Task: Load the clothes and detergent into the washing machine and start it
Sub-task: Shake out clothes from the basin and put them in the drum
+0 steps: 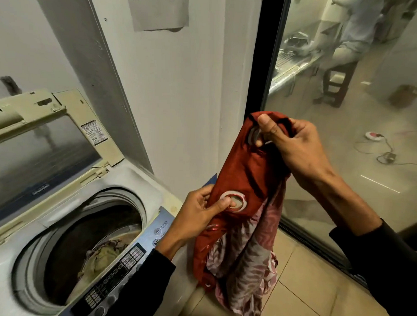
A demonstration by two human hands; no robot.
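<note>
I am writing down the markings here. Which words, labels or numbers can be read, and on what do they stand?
"POWER": beside the round button on the control panel of the washing machine; the smaller print beneath it is blurred.
Other panel button labels: too small to read.
Sticker on the open lid: too small.
Brand on the lid's front edge: blurred.
Paper notice on the wall: blurred.

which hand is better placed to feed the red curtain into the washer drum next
Left, probably. The left hand pinches the red curtain right beside the open drum, above the control panel; the right hand grips its top end farther away.
</note>
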